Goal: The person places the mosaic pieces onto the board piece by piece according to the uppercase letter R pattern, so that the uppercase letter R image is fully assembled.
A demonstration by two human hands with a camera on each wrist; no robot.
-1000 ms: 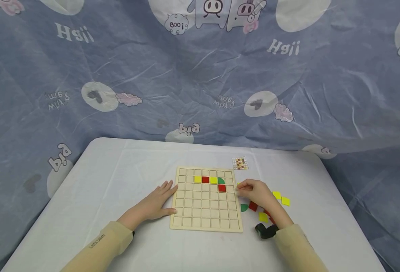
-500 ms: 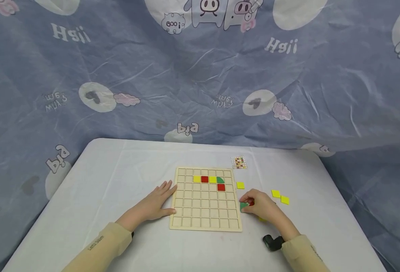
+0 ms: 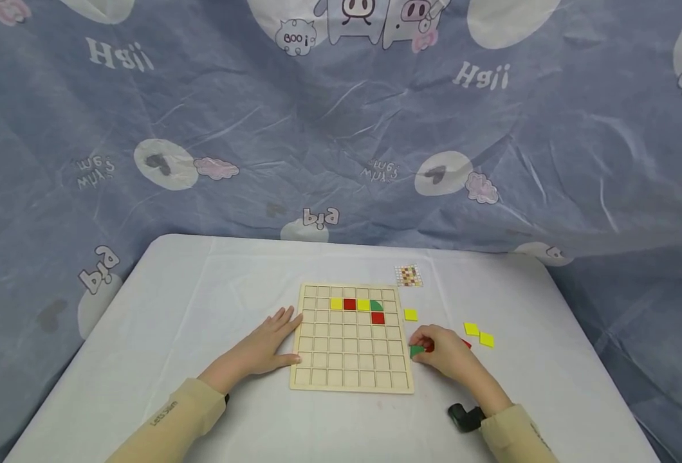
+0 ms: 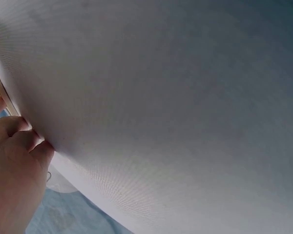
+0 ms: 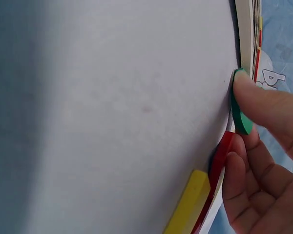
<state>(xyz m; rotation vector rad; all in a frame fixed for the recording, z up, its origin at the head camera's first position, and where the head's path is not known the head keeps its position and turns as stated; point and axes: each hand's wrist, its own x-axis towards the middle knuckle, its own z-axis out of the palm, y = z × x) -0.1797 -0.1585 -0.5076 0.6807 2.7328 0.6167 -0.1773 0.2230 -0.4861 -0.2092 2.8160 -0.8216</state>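
A wooden grid board [image 3: 342,347] lies on the white table. Several tiles sit in its upper squares, among them a green quarter-round tile [image 3: 376,306] and a red square tile [image 3: 378,318]. My left hand [image 3: 268,344] rests at the board's left edge, fingers spread and thumb on the rim. Just off the right edge, my right hand [image 3: 448,352] pinches another green quarter-round tile [image 5: 240,109] between thumb and finger. Its other fingers touch a red tile [image 5: 219,158], beside a yellow tile [image 5: 188,204]. In the head view this hand partly hides the loose pieces.
A small printed pattern card [image 3: 408,275] lies beyond the board's upper right corner. One yellow tile [image 3: 410,314] is near the right edge; two more yellow tiles [image 3: 479,334] lie farther right. A black object [image 3: 464,417] is at the right wrist. A patterned blue cloth [image 3: 341,128] hangs behind.
My right hand has moved from the board's upper right edge toward me, uncovering a yellow tile, and has taken hold of the green quarter-round tile. The left hand stays put.
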